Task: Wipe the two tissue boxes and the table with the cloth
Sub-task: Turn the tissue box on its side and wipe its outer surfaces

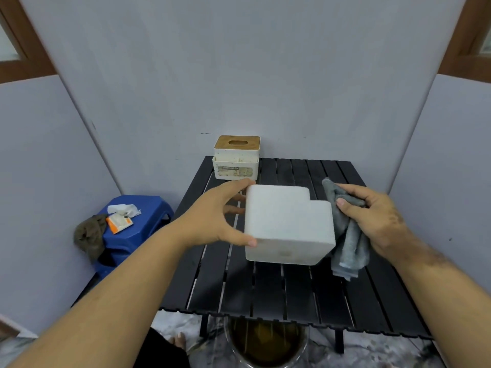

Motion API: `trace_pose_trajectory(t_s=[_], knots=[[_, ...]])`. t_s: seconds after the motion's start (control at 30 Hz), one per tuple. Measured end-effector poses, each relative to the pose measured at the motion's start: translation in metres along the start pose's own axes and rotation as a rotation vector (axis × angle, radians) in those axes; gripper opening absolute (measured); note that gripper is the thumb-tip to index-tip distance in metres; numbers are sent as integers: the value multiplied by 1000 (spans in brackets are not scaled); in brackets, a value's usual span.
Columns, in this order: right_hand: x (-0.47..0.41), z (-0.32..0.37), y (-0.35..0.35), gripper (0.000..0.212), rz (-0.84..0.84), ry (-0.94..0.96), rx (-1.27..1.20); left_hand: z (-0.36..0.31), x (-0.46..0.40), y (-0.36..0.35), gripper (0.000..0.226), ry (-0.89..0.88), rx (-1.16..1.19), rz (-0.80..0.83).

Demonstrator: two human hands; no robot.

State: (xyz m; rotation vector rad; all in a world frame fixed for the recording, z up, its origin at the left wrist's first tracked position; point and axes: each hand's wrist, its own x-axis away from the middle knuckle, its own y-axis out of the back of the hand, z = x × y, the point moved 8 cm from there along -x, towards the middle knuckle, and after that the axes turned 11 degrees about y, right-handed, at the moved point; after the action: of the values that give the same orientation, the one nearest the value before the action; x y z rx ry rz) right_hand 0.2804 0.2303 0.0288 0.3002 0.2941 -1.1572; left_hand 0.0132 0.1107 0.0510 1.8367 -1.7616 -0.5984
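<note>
My left hand point(212, 216) grips a white tissue box point(288, 224) by its left side and holds it above the black slatted table point(265, 288), with its plain underside turned up toward me. My right hand point(380, 221) holds a bunched grey cloth point(348, 245) against the box's right side; the cloth's loose end hangs down toward the table. A second tissue box point(236, 158), white with a wooden slotted lid, stands upright at the table's far left corner by the wall.
A blue plastic stool point(138, 235) stands left of the table with a brown rag point(89, 235), an orange packet point(119, 222) and a crumpled tissue on it. Grey walls close in on three sides. A round bucket point(265, 341) sits under the table's near edge.
</note>
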Motion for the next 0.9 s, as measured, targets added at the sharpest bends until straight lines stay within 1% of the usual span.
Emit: trace_pose_trajectory(t_s=[0.17,0.27,0.43,0.5,0.57,0.67,0.77,0.83,0.9], knots=[[16,0,-15,34,227,0,69,-7,23,-5,110,-87,-162,100],[24,-4,-24,35,294,-6,101,-6,31,-8,112,-74,-194,115],[30,-1,-31,35,347,-3,128,8,39,-8,122,48,-49,138],[32,-2,-33,35,352,-8,140,12,43,-7,123,80,5,141],[34,-2,-35,36,326,-3,151,12,45,-6,112,74,48,85],[39,-4,-38,36,316,-13,127,13,46,-2,91,75,90,-67],[43,-7,-39,37,343,-35,111,19,45,-2,89,82,102,-73],[46,-4,-42,39,361,-13,139,26,44,2,90,96,111,-75],[51,-2,-48,41,340,20,180,36,40,6,91,113,131,-112]])
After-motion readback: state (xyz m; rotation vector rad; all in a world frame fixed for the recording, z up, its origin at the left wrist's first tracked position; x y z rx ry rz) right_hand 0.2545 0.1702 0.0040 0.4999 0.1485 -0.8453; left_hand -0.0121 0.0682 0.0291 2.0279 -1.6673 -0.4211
